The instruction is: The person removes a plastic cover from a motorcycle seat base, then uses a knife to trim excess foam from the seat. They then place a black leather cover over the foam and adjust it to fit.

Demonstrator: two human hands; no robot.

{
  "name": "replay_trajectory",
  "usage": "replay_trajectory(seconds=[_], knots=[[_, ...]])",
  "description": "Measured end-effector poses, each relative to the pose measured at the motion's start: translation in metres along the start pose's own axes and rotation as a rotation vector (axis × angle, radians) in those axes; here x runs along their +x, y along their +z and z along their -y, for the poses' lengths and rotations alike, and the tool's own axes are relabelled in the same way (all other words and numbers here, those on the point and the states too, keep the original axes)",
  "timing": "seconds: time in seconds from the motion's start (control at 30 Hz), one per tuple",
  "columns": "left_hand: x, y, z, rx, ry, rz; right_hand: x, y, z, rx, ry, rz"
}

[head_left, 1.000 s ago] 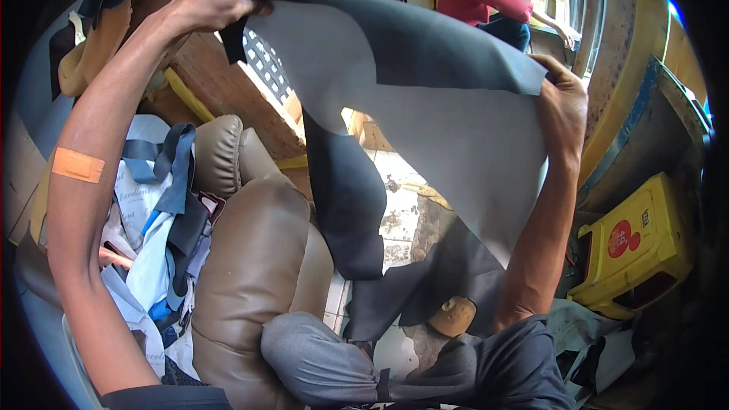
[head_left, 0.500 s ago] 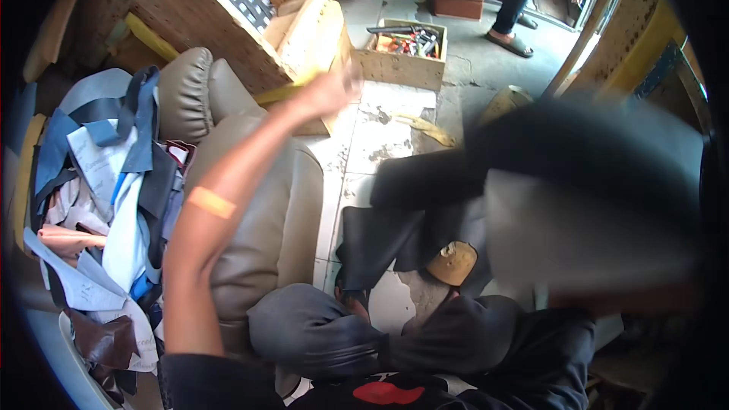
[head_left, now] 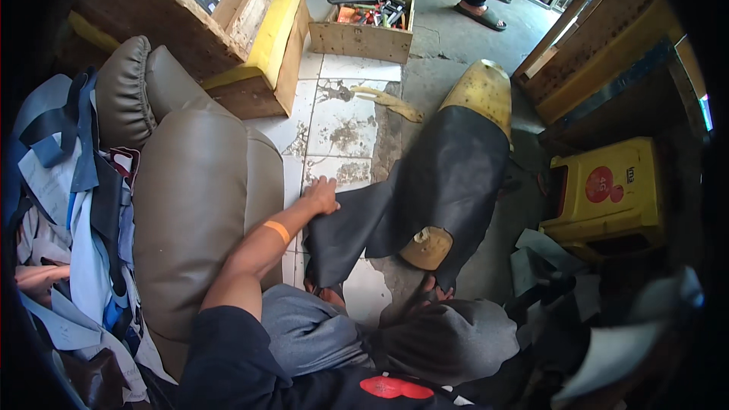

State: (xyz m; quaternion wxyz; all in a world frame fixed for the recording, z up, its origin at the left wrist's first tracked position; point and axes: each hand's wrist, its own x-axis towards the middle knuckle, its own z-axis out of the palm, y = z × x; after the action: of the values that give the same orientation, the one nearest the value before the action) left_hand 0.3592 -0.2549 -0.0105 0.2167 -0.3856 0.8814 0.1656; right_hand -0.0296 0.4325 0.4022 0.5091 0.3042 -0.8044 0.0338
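Left to right: one scrap heap, pieces too jumbled to count; one brown padded seat; left hand, its grip at the black sheet's left edge, can't tell if fingers pinch it. One black sheet lies right of that hand, the nearer one, draped over one yellow foam form on the floor; form's long axis slants away, up-right. One yellow box; one blurred pale piece. Right hand out of view, grip unknown.
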Motion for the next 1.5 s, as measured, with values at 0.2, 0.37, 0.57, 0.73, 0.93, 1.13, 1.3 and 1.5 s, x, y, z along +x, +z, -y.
replay_trajectory(seconds=[0.2,0.37,0.57,0.73,0.93,1.13,1.3,1.5], knots=[[0.010,-0.028,0.042,0.009,0.216,0.291,-0.171,0.100,0.187,0.301,0.472,0.877],[-0.029,-0.145,-0.050,-0.142,0.628,-0.119,-0.125,0.145,0.351,0.956,0.413,1.104],[-0.246,-0.301,-0.048,-0.207,0.653,-0.783,0.000,0.160,0.428,1.336,0.168,0.854],[-0.437,-0.384,0.120,-0.086,-0.232,-1.465,0.017,0.175,0.433,1.332,0.080,0.855],[-0.656,-0.372,0.220,0.420,-1.269,-1.860,-0.056,0.190,0.435,1.370,-0.088,1.108],[-0.496,-0.256,0.114,0.513,-0.814,-1.002,-0.025,0.188,0.423,1.268,-0.059,1.049],[-0.600,-0.218,0.249,0.428,-1.138,-0.934,-0.012,0.189,0.435,1.336,-0.046,1.001],[-0.780,-0.225,0.295,0.318,-1.641,-1.583,0.012,0.172,0.426,1.130,-0.139,1.136]])
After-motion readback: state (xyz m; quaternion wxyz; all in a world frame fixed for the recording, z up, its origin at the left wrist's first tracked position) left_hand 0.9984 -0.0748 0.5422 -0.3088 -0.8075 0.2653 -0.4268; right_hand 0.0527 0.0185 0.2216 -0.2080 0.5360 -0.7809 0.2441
